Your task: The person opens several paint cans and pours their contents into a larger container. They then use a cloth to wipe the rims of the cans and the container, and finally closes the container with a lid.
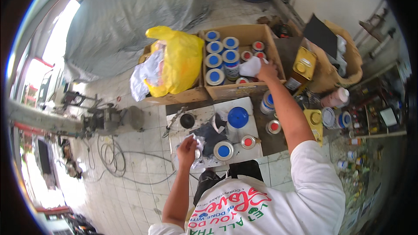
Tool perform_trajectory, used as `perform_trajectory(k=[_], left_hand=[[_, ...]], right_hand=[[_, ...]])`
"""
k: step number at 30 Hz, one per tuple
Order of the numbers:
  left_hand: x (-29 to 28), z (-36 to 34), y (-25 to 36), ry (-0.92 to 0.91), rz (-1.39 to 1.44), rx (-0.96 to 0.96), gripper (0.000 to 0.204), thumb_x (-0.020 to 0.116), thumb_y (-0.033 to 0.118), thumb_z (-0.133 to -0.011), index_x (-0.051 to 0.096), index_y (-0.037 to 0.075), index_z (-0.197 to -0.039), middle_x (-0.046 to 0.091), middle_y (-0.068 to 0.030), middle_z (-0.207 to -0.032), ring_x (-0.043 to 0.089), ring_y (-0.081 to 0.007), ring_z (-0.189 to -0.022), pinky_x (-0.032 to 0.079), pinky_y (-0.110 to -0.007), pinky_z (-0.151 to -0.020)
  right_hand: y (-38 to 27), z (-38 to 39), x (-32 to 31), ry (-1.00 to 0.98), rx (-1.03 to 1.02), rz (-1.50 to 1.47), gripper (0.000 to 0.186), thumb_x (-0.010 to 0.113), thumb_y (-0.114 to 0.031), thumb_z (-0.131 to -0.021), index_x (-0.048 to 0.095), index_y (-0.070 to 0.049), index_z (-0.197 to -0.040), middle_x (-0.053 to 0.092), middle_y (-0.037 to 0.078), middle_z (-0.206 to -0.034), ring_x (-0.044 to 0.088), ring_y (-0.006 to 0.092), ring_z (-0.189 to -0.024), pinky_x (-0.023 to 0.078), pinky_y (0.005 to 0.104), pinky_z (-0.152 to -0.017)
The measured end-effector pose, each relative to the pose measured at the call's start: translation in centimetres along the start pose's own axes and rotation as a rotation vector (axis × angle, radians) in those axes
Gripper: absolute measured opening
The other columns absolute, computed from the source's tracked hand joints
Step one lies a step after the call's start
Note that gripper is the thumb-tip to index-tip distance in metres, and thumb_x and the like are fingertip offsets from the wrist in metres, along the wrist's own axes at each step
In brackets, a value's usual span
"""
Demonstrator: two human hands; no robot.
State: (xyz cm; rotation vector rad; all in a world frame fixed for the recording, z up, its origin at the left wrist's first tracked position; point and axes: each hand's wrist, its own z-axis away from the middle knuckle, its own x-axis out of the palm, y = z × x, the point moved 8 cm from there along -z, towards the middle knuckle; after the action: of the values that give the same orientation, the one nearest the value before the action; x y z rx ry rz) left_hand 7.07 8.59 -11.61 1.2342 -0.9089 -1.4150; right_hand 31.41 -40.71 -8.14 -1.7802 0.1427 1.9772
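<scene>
My right hand (267, 70) reaches into the open cardboard box (235, 90) at centre right, gripping a white cloth (248, 67) among cans with blue lids (214, 61) and red lids (258, 46). My left hand (187, 147) is closed on a crumpled white rag (198, 140) at the left of a paint-stained board (247, 150); a small can behind it is partly hidden. On the board stand a blue container (238, 117), a dark cup (187, 120), a blue-lidded can (224, 151) and a small red-lidded can (248, 142).
A box holding a yellow bag (178, 61) stands left of the can box. Yellow tins (302, 67), loose cans (273, 126) and a brown sack (350, 58) lie right. A grey tarp-covered mass (117, 13) fills the back left; a hose (124, 163) and machine (113, 117) occupy the left floor.
</scene>
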Motion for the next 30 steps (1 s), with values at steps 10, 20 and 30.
perform_trajectory(k=[10,20,30], left_hand=[[-7.8,15.3,-3.9,0.203,0.022,-0.175,0.043,0.072,0.002,-0.094,0.065,0.001,-0.137,0.075,-0.0072,-0.108,0.071,-0.0114,-0.086,0.057,-0.027,-0.071],[-4.8,7.8,5.3,0.233,-0.029,0.022,0.027,0.068,0.023,-0.104,0.074,-0.001,-0.091,0.067,-0.0033,-0.063,0.061,-0.0094,-0.06,0.047,-0.029,-0.057],[2.3,1.9,18.6,-0.138,0.288,0.235,0.056,0.077,0.02,-0.095,0.052,0.003,-0.143,0.065,-0.008,-0.137,0.064,-0.0244,-0.124,0.055,-0.036,-0.096]], right_hand=[[2.3,-6.0,3.4,-0.041,-0.003,0.104,0.038,0.045,-0.017,-0.107,0.059,-0.014,-0.141,0.068,0.024,-0.13,0.068,0.0421,-0.119,0.056,0.0534,-0.099],[-5.2,11.8,-11.9,0.558,-0.323,-0.542,0.039,0.06,-0.007,-0.095,0.066,-0.008,-0.134,0.073,0.029,-0.104,0.072,0.0437,-0.098,0.056,0.0524,-0.082],[-14.1,32.6,-11.6,0.536,-0.656,-0.845,0.025,0.06,-0.012,-0.101,0.072,-0.007,-0.124,0.076,0.02,-0.107,0.077,0.0352,-0.097,0.06,0.0407,-0.081]])
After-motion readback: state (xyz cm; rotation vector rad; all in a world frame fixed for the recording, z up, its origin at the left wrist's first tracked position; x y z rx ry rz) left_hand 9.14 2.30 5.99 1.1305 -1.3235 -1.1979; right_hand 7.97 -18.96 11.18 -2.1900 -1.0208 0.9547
